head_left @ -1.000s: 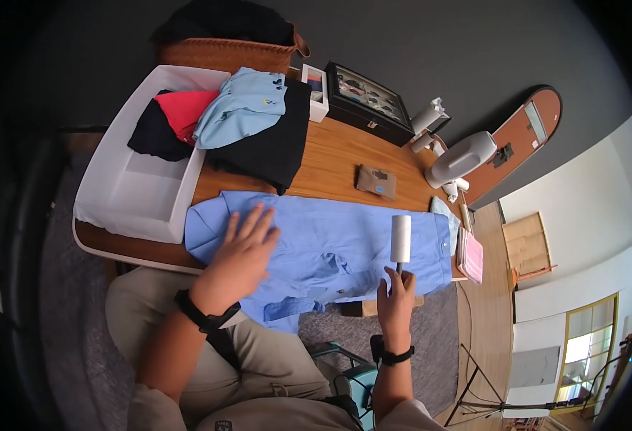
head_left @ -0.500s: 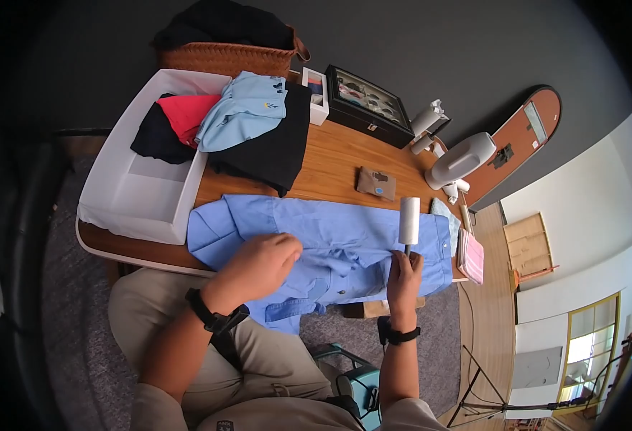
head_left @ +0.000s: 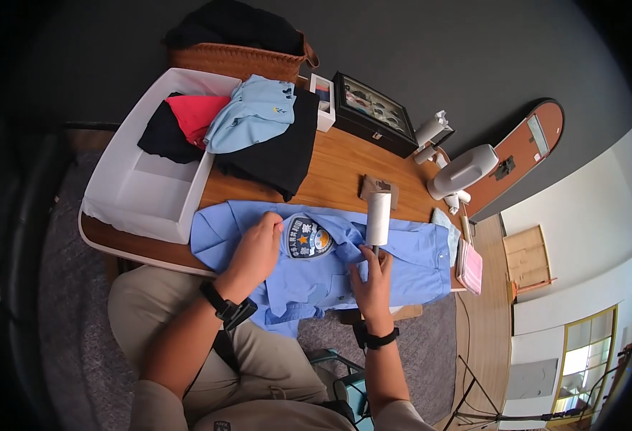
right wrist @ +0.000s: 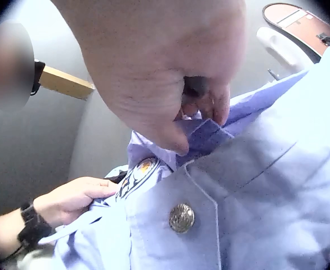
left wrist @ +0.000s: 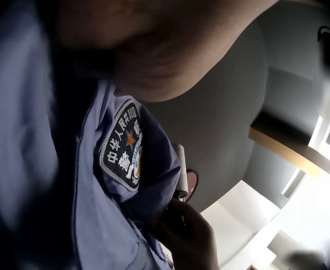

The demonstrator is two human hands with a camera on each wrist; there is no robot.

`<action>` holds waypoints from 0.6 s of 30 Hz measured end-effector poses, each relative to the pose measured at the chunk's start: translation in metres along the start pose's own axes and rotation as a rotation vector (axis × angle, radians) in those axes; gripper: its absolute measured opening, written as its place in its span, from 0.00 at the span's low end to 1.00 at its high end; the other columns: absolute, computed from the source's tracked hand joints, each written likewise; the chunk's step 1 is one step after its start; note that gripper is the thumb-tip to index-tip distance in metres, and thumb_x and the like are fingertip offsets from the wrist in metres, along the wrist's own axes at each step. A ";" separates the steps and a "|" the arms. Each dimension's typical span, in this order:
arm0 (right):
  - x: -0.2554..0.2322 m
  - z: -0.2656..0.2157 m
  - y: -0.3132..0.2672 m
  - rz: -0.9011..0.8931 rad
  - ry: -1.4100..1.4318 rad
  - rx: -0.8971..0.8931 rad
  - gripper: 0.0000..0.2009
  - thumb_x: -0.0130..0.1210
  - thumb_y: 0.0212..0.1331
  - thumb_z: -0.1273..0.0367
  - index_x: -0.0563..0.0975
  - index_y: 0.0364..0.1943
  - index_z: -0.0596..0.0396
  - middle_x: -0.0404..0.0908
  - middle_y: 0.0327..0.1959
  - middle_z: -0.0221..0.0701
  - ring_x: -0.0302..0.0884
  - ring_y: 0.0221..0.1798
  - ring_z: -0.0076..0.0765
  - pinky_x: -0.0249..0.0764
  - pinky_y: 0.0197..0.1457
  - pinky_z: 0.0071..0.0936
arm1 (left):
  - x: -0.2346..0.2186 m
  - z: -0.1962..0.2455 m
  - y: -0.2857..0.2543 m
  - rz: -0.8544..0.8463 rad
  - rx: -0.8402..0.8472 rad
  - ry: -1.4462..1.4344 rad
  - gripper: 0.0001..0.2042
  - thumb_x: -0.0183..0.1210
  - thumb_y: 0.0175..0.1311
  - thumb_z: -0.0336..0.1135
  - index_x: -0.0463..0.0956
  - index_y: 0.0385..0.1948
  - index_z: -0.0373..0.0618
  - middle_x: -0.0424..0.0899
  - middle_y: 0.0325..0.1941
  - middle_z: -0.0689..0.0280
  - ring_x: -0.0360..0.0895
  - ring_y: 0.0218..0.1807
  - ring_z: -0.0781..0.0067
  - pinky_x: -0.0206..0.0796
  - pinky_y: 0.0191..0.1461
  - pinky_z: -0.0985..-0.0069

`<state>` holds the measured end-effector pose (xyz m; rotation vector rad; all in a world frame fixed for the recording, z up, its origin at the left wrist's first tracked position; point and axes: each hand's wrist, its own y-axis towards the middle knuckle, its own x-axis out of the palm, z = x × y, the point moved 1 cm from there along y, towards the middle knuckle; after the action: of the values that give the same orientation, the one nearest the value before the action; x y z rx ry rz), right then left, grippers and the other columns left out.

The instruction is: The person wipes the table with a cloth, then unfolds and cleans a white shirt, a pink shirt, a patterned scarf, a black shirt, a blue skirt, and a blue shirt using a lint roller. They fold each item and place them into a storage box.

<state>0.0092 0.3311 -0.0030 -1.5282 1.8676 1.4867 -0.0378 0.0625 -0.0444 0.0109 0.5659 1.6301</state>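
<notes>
A light blue uniform shirt [head_left: 416,248] lies across the near side of the table. My left hand [head_left: 255,248] pinches its sleeve beside a dark badge patch [head_left: 310,238], which now faces up. In the left wrist view the patch [left wrist: 124,145] sits on raised, bunched cloth. My right hand [head_left: 373,287] grips a lint roller by its handle, with the white roll [head_left: 378,218] upright above the shirt. The right wrist view shows the handle's dark end [right wrist: 196,86] inside that hand, thumb and fingertips at a fold of cloth. A silver button [right wrist: 182,218] shows below.
A white bin [head_left: 143,208] with red and black clothes stands at the left. Beside it lie a light blue garment [head_left: 255,115] and black cloth [head_left: 276,161]. A brown packet [head_left: 368,187], black display case [head_left: 373,115] and white bottle [head_left: 463,172] are behind the shirt.
My left hand went from lying spread on the shirt to pinching the sleeve, and the patch came into view. My right hand moved left with the lint roller toward the patch.
</notes>
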 end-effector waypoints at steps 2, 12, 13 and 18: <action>0.001 0.006 0.001 0.027 -0.005 0.011 0.18 0.64 0.63 0.83 0.83 0.57 0.57 0.76 0.50 0.45 0.79 0.55 0.54 0.77 0.59 0.42 | 0.001 0.002 -0.001 0.005 0.007 -0.003 0.07 0.53 0.83 0.31 0.73 0.49 0.34 0.86 0.40 0.39 0.84 0.47 0.31 0.75 0.49 0.47; -0.059 -0.019 0.022 0.125 0.525 0.242 0.13 0.60 0.69 0.83 0.84 0.54 0.57 0.73 0.44 0.25 0.69 0.42 0.21 0.68 0.47 0.18 | -0.003 0.009 -0.002 -0.053 -0.033 0.005 0.09 0.52 0.84 0.32 0.74 0.51 0.35 0.86 0.41 0.41 0.84 0.46 0.32 0.75 0.47 0.49; -0.062 -0.017 0.022 0.125 0.525 0.242 0.13 0.60 0.69 0.83 0.84 0.54 0.57 0.73 0.44 0.25 0.69 0.42 0.21 0.68 0.47 0.18 | -0.005 0.011 -0.003 -0.094 -0.049 0.039 0.09 0.52 0.84 0.33 0.75 0.51 0.36 0.86 0.41 0.41 0.84 0.46 0.32 0.75 0.47 0.49; -0.084 0.014 0.024 0.117 0.301 0.291 0.14 0.61 0.69 0.83 0.84 0.57 0.61 0.77 0.46 0.25 0.74 0.45 0.19 0.73 0.52 0.18 | -0.009 0.009 -0.007 -0.138 0.087 0.107 0.08 0.54 0.82 0.32 0.76 0.51 0.38 0.88 0.41 0.45 0.85 0.45 0.36 0.76 0.46 0.48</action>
<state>0.0163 0.3858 0.0667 -1.5909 2.2606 1.0101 -0.0269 0.0572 -0.0363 -0.0501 0.7042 1.4769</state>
